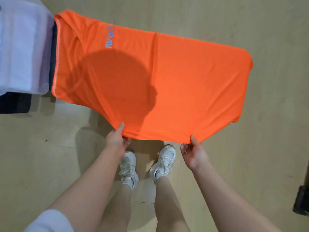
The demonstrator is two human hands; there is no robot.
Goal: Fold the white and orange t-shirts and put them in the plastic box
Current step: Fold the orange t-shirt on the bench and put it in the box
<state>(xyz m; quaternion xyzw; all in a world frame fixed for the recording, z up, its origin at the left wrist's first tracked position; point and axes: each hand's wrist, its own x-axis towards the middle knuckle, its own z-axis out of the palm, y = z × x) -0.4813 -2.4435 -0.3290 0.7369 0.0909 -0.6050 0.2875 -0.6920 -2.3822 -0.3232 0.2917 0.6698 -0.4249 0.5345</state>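
Both hands, left hand [117,139] and right hand [194,150], pinch the near edge of the orange t-shirt [167,81] spread on the floor right of the plastic box [25,47]; keep that edge taut and level for a straight fold

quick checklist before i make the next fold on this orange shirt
1. Left hand pinches the near edge of the orange t-shirt: ok.
2. Right hand pinches the same edge: ok.
3. Shirt spread flat: not ok, the near edge is lifted and creased.
4. Plastic box within reach: ok, beside the shirt's far left end.
5. White t-shirt already in the box: cannot tell.
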